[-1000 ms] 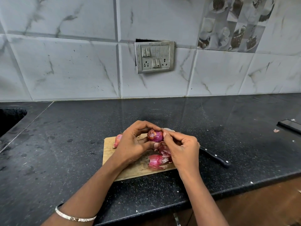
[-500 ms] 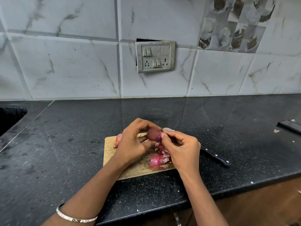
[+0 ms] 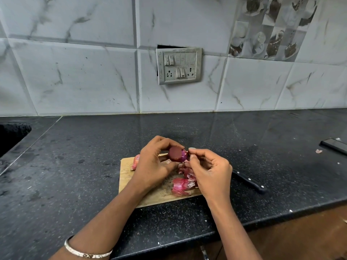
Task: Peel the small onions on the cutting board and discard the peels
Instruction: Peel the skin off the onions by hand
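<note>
A black speckled countertop [image 3: 84,166] ran along a wall of white marbled tiles [image 3: 75,72]. A grey switch-and-socket panel [image 3: 179,65] sat on the wall above the back edge, slightly crooked, with a dark gap behind its top left corner. Further right was a decorative tile [image 3: 266,27] printed with cups. A dark sink [image 3: 11,137] was cut into the far left end. A black-handled knife [image 3: 249,182] lay slantwise near the front edge, its blade out of sight. At the right edge lay a flat black object [image 3: 333,145], with a small pale scrap [image 3: 318,151] just beside it. A brown cabinet front [image 3: 300,237] showed below.
</note>
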`<control>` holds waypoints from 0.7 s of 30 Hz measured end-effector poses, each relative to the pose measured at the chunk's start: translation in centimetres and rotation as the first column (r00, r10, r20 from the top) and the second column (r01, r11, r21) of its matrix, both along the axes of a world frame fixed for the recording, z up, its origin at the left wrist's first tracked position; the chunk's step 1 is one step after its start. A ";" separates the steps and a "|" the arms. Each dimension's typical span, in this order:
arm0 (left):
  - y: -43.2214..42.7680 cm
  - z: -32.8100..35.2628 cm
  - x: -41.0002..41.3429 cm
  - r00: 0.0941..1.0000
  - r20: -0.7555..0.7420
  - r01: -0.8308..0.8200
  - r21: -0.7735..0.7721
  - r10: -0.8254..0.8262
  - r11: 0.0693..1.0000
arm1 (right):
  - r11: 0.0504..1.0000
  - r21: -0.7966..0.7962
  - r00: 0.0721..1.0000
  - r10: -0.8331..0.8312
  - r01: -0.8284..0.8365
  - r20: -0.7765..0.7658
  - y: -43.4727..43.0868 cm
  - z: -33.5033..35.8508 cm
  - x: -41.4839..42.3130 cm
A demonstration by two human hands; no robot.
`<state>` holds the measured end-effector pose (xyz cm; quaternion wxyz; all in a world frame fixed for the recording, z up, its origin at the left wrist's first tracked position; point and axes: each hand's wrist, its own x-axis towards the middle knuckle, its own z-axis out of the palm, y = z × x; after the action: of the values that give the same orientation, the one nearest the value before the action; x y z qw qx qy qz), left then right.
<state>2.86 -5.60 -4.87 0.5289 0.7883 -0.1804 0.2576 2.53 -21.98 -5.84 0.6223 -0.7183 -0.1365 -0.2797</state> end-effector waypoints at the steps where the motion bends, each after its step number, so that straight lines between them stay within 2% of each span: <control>1: 0.0 0.0 0.0 1.000 0.007 -0.006 0.006 0.006 1.000 | 1.000 0.011 1.000 0.022 -0.022 0.005 0.0 0.1 -0.1; 5: 0.0 0.1 -0.1 0.998 0.057 -0.033 0.046 0.030 0.998 | 0.998 0.022 0.998 0.064 -0.063 -0.012 0.0 0.2 -0.2; 11: -0.1 0.2 -0.2 0.997 0.064 -0.038 0.071 0.034 0.997 | 0.999 0.015 0.998 0.038 -0.038 -0.041 0.0 0.2 0.2; 17: -0.1 0.1 -0.1 0.998 0.052 -0.025 0.073 0.022 0.997 | 0.994 -0.106 1.000 -0.029 0.028 -0.005 0.1 -0.1 0.8; 21: -0.1 0.1 -0.2 0.999 0.033 0.002 0.037 -0.003 0.999 | 0.992 -0.097 0.996 -0.084 0.081 -0.025 -0.1 -0.6 1.2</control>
<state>2.68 -5.72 -4.80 0.5116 0.7932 -0.1950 0.2666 3.71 -22.09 -6.41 0.5768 -0.7564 -0.1109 -0.2879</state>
